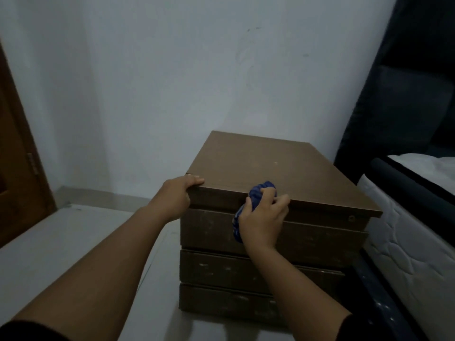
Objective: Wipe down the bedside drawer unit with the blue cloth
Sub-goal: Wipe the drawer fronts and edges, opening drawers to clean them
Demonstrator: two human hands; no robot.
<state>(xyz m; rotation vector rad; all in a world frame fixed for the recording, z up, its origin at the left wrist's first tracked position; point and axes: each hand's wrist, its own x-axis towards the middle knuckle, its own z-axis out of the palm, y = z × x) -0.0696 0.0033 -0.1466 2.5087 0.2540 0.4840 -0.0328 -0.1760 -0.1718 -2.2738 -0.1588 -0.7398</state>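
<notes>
We see the bunched blue cloth (256, 195) pressed against the front edge of the brown wooden three-drawer bedside unit (270, 166), our right hand (261, 217) curled around it. Left of that grip, our left hand (178, 193) clasps the top's front-left corner. A white quilted mattress (413, 232) lies to the right.

You face a brown drawer unit (278, 168), a blue cloth (256, 195), a white quilted mattress (406, 244) and a pale grey wall (172, 82).
</notes>
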